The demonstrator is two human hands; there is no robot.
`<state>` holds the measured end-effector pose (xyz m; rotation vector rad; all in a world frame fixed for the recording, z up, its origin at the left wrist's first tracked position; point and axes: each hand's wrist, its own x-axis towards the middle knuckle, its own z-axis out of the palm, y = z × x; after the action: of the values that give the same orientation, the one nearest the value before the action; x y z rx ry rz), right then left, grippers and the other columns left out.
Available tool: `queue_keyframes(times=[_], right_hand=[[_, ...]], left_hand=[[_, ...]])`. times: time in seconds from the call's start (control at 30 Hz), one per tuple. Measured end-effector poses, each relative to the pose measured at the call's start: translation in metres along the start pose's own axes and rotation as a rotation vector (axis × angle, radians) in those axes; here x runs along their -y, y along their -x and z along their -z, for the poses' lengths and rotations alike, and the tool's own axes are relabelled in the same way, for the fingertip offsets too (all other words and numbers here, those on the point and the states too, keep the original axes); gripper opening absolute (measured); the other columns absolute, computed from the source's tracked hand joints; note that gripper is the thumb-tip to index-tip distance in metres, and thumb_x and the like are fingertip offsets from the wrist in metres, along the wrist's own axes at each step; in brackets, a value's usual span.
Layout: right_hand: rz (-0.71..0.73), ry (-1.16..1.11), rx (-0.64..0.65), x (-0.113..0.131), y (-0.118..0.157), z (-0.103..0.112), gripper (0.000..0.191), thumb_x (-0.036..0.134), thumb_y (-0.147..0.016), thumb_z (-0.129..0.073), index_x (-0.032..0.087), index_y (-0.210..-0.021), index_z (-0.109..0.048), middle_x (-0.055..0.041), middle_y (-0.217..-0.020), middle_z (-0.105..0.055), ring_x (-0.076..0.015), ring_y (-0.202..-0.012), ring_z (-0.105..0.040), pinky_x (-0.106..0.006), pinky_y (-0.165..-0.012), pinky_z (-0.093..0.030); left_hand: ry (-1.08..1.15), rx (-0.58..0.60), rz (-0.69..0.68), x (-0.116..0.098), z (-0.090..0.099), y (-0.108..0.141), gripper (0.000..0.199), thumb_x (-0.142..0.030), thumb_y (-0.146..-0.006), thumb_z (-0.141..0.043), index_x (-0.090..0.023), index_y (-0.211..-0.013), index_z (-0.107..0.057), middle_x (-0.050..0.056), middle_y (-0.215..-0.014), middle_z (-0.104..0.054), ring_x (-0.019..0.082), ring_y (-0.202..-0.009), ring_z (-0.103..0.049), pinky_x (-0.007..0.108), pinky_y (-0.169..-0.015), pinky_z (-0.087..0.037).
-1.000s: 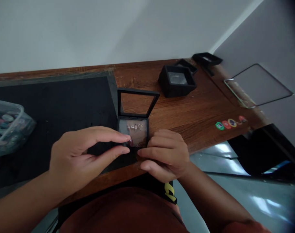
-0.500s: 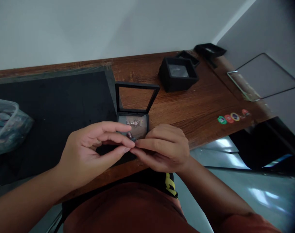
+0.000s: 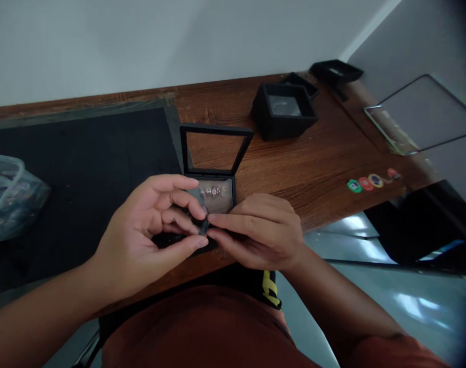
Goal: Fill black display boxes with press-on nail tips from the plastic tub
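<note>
Between the fingertips of both hands is a small dark cylindrical piece (image 3: 204, 226) with a shiny end, too small to identify. My left hand (image 3: 140, 230) pinches it between thumb and fingers, the index finger raised apart. My right hand (image 3: 261, 232) grips its other side with thumb and index finger. Just beyond the hands, a black-framed display case (image 3: 216, 128) stands with its lid raised, see-through in the middle. Several small shiny charms (image 3: 214, 191) lie in a row in the case's base, whose near part is hidden by my hands.
A clear plastic tub (image 3: 16, 204) of small items sits at left on a black mat (image 3: 83, 148). Stacked black boxes (image 3: 284, 125) stand at the back right, with a black tray (image 3: 336, 71) farther off. Round stickers (image 3: 365, 184) mark the wooden table's (image 3: 313, 168) right side.
My left hand's fingers have spread and lifted a little, and the small dark piece has tilted more upright between the fingertips. The view has shifted slightly.
</note>
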<state>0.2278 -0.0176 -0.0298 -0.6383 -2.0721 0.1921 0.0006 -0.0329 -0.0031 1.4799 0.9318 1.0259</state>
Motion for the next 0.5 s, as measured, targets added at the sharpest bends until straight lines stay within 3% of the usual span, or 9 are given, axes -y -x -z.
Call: queue_keyframes(times=[0.33,0.5], right_hand=[[0.039,-0.075,0.041,-0.0014,0.0039,-0.0037,0.020,0.027,-0.093,-0.077,0.017,-0.111,-0.076,0.0031,-0.073,-0.072,-0.0097,-0.058,-0.060,-0.029,-0.056,-0.041],[0.057,-0.109,0.068,-0.0017,0.0035,-0.0039,0.025,0.030,-0.090,-0.079,0.016,-0.110,-0.075,0.0041,-0.074,-0.072,-0.0094,-0.059,-0.062,-0.029,-0.056,-0.041]], left_hand=[[0.017,0.080,0.102,-0.0039,0.0016,0.0008,0.071,-0.015,-0.081,-0.090,-0.043,-0.138,-0.057,-0.008,-0.108,-0.077,0.009,-0.070,-0.079,0.017,-0.074,-0.070],[0.075,0.162,0.234,-0.0065,0.0066,-0.0004,0.072,-0.019,-0.080,-0.092,-0.043,-0.138,-0.057,-0.006,-0.108,-0.075,0.011,-0.067,-0.079,0.018,-0.070,-0.070]])
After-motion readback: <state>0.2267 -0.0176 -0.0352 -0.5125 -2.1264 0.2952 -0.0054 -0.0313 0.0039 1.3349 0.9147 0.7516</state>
